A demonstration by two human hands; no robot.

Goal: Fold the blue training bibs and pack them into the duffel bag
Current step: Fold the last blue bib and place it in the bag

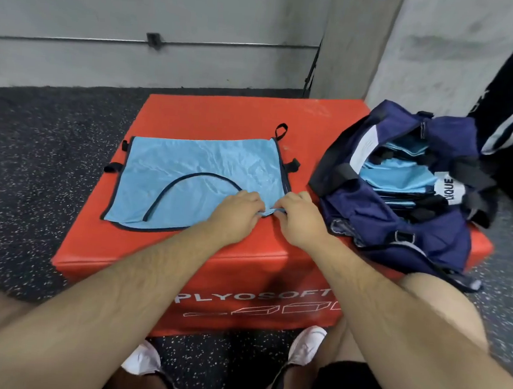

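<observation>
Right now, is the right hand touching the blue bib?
Touching. In the head view the right hand pinches the near right corner of the blue bib.

A gym: speckled rubber floor [53, 147], red plyo box [212, 114], concrete wall [141, 7].

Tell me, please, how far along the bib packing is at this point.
Done: a stack of folded bibs sits in the open duffel bag. In hand: one bib lies spread on the red box, its near corner pinched by the left hand and right hand. Left: fold it and pack it; no other loose bibs show.
</observation>
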